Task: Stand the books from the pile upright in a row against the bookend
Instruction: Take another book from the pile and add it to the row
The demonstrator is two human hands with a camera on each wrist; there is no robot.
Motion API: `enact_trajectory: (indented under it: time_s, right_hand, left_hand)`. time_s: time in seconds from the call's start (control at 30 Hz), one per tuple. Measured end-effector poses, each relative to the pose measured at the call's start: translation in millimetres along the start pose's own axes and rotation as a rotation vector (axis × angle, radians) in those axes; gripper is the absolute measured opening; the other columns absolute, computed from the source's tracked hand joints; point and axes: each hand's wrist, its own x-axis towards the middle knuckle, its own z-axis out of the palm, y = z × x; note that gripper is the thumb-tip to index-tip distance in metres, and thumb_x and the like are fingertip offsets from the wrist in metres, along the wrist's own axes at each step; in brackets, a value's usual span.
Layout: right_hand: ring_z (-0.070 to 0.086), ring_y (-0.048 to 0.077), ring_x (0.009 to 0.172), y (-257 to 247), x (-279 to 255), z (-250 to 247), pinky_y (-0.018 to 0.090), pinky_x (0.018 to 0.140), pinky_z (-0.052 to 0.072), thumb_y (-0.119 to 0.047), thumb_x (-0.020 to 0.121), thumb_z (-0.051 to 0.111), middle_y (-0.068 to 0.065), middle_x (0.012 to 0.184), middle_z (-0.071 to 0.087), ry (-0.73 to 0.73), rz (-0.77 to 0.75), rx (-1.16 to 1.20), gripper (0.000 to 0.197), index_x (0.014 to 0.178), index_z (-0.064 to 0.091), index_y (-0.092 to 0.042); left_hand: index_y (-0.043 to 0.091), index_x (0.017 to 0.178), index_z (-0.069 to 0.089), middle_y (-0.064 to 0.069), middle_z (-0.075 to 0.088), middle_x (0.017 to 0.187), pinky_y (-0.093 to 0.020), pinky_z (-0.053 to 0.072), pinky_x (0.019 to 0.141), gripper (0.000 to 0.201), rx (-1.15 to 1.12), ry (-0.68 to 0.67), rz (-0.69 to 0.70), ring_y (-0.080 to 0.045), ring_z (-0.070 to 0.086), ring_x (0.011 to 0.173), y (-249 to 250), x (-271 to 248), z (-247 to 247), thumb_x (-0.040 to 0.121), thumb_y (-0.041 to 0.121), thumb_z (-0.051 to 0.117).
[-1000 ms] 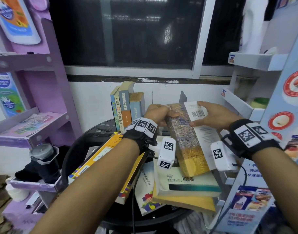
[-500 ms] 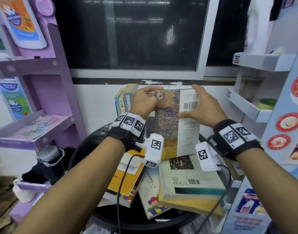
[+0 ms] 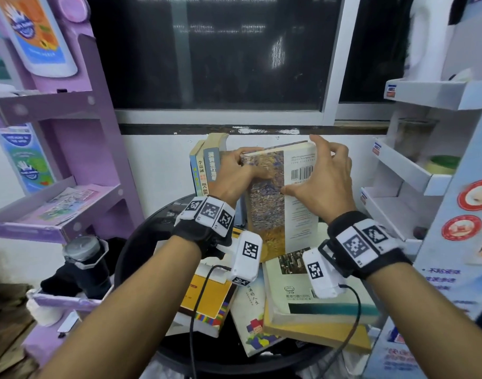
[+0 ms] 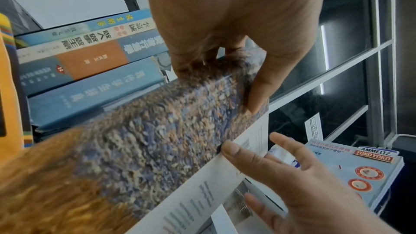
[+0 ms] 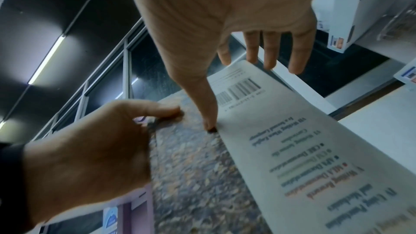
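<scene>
A book with a painted cover and a white back with a barcode (image 3: 269, 203) stands nearly upright above the pile, just right of three upright books (image 3: 204, 168) at the back of the round black table (image 3: 141, 242). My left hand (image 3: 242, 168) grips its spine edge near the top, thumb on the cover (image 4: 146, 140). My right hand (image 3: 321, 181) presses its thumb on the white back (image 5: 281, 140); its fingers spread straight past the top right corner. Several books lie flat in the pile (image 3: 316, 296). The bookend is hidden.
A purple shelf unit (image 3: 70, 160) stands at the left with a dark bottle (image 3: 84, 250) below it. White shelves (image 3: 414, 170) and a blue display stand (image 3: 466, 242) crowd the right. A white wall and a dark window are behind the table.
The painted book has risen from a slant over the pile to nearly upright and moved back beside the standing books. Both hands went up with it.
</scene>
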Motion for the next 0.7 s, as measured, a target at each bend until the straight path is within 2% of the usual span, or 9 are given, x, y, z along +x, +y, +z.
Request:
enact_trajectory:
  time_s: [0.07,0.17,0.23,0.33,0.4,0.47,0.53,0.6,0.7]
  right_hand:
    - [0.034,0.028,0.127,-3.5,-6.5,2.8,0.036,0.101,0.039,-0.028,0.065,0.088,0.008,0.135,0.031,0.064,-0.022,-0.01,0.094,0.14,0.031,-0.024]
    - [0.033,0.025,0.127,-9.0,-14.1,9.3,0.021,0.094,0.032,-0.027,0.069,0.085,0.008,0.132,0.03,0.045,-0.017,0.081,0.087,0.137,0.031,-0.019]
    - [0.031,0.025,0.128,-14.1,-16.8,11.5,0.021,0.094,0.029,-0.032,0.071,0.081,0.008,0.134,0.029,-0.011,-0.02,0.112,0.086,0.139,0.03,-0.018]
    - [0.029,0.025,0.134,-19.5,-17.4,9.9,0.035,0.108,0.035,-0.037,0.073,0.076,0.008,0.143,0.025,-0.11,-0.011,0.186,0.09,0.145,0.026,-0.019]
    - [0.029,0.023,0.137,-20.3,-15.5,5.9,0.041,0.111,0.035,-0.04,0.072,0.075,0.005,0.147,0.026,-0.168,-0.004,0.233,0.094,0.148,0.023,-0.019]
    - [0.034,0.02,0.133,-20.5,-13.0,3.6,0.039,0.107,0.038,-0.045,0.069,0.077,0.003,0.145,0.033,-0.197,-0.009,0.268,0.096,0.146,0.026,-0.019]
    - [0.04,0.016,0.127,-20.6,-12.5,1.9,0.034,0.102,0.042,-0.054,0.063,0.079,-0.001,0.137,0.041,-0.177,-0.02,0.282,0.098,0.141,0.032,-0.02]
    - [0.041,0.012,0.122,-19.7,-13.5,0.8,0.026,0.096,0.039,-0.055,0.061,0.079,-0.004,0.132,0.042,-0.14,-0.015,0.281,0.097,0.139,0.034,-0.02]
    - [0.045,0.016,0.119,-13.8,-13.4,-2.5,0.023,0.088,0.038,-0.052,0.063,0.077,0.002,0.13,0.046,-0.071,-0.026,0.235,0.086,0.134,0.04,-0.021]
  left_hand:
    - [0.008,0.108,0.063,-0.01,0.072,0.097,-0.032,0.057,0.065,0.049,-0.003,0.016,0.008,-0.026,0.07,0.086,-4.3,0.6,1.4,0.062,-0.001,0.078]
    - [0.014,0.105,0.063,-0.01,0.072,0.101,-0.044,0.058,0.08,0.051,-0.025,0.027,0.004,-0.028,0.07,0.093,-6.8,-1.1,2.3,0.058,0.007,0.079]
    - [0.011,0.109,0.063,-0.008,0.072,0.1,-0.043,0.057,0.082,0.044,-0.036,0.021,0.01,-0.024,0.07,0.092,-5.1,-1.9,3.3,0.067,0.012,0.078]
    - [0.008,0.105,0.066,-0.004,0.07,0.092,-0.029,0.052,0.072,0.029,-0.096,-0.014,-0.001,-0.015,0.067,0.083,4.4,-7.0,3.5,0.084,0.027,0.065]
    - [0.006,0.109,0.067,-0.01,0.07,0.098,-0.029,0.051,0.074,0.035,-0.145,-0.047,-0.042,-0.018,0.066,0.086,7.7,-9.8,2.4,0.091,0.034,0.055]
    - [0.006,0.119,0.065,-0.016,0.068,0.107,-0.034,0.051,0.078,0.044,-0.15,-0.065,-0.074,-0.025,0.064,0.091,11.2,-12.6,1.0,0.093,0.039,0.05]
    - [0.008,0.121,0.065,-0.013,0.068,0.109,-0.034,0.05,0.078,0.045,-0.124,-0.113,-0.087,-0.025,0.064,0.092,14.2,-14.3,0.9,0.094,0.039,0.047]
    - [0.011,0.12,0.067,-0.007,0.071,0.111,-0.032,0.052,0.076,0.043,-0.063,-0.191,-0.074,-0.022,0.067,0.092,17.7,-15.7,2.7,0.097,0.037,0.041]
    - [0.013,0.115,0.07,0.0,0.074,0.105,-0.028,0.055,0.073,0.042,-0.002,-0.228,-0.048,-0.015,0.07,0.087,19.8,-14.3,6.9,0.099,0.036,0.038]
